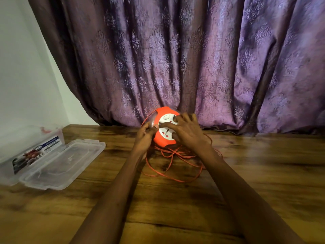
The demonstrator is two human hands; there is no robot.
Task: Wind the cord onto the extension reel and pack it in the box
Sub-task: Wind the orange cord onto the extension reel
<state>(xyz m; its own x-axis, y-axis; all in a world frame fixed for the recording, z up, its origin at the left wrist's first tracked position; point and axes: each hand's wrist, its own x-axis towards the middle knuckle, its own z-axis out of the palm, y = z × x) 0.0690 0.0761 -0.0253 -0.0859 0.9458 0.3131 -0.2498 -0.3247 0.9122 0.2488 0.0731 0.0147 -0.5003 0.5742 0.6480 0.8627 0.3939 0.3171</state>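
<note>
An orange extension reel (164,138) with a white socket face stands tilted on the wooden table (175,199) near the curtain. My right hand (186,131) lies over its socket face and right side, gripping it. My left hand (145,136) is closed at the reel's left edge, pinching the thin orange cord (168,170), which arcs up over the reel. Loose loops of that cord lie tangled on the table just in front of the reel. A clear plastic box (26,152) with a printed label sits at the far left, its lid (65,162) open flat beside it.
A purple patterned curtain (193,59) hangs right behind the reel and touches the table's back edge. A white wall (21,76) is at the left. The box and lid occupy the left edge of the table.
</note>
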